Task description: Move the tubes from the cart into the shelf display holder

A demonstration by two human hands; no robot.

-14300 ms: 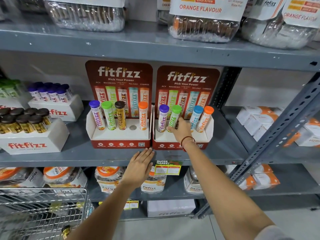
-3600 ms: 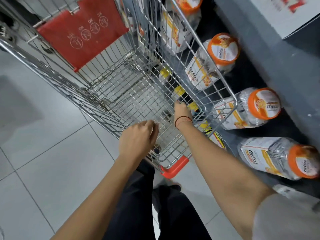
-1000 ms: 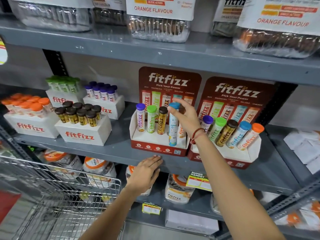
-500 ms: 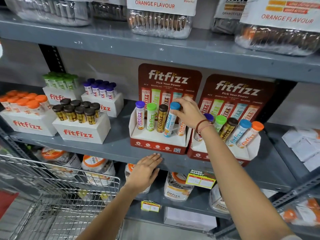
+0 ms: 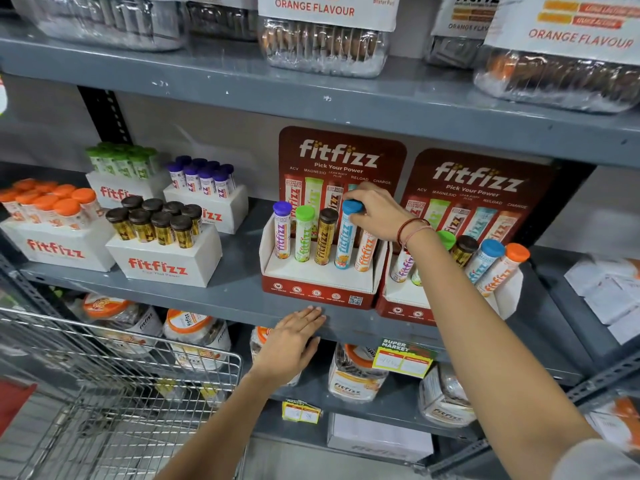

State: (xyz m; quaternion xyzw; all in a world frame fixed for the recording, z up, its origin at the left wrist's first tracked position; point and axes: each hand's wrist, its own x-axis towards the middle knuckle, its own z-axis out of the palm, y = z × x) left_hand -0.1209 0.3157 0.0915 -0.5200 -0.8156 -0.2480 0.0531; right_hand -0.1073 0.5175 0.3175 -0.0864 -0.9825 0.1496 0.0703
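Observation:
A red and white display holder [image 5: 317, 292] stands on the grey shelf [image 5: 221, 289]. In it stand a purple-capped tube [image 5: 282, 230], a green-capped tube [image 5: 304, 233], a brown-capped tube [image 5: 325, 237], a blue-capped tube [image 5: 346, 240] and an orange tube [image 5: 365, 252]. My right hand [image 5: 379, 211] grips the blue cap, with the tube's foot down in its slot. My left hand [image 5: 294, 341] lies flat on the shelf's front edge, fingers apart. A second holder [image 5: 408, 303] to the right carries several tubes, partly hidden by my right arm. The wire cart [image 5: 114, 382] is at lower left.
White boxes of capped tubes [image 5: 166, 258] fill the shelf's left side. Clear jars with orange lids [image 5: 197, 337] sit on the lower shelf. Large clear tubs [image 5: 322, 39] stand on the top shelf. White packs [image 5: 606, 292] lie at right.
My right hand has lowered the blue-capped tube from a tilt above the holder into its slot, where it stands nearly upright. My left hand stays on the shelf edge.

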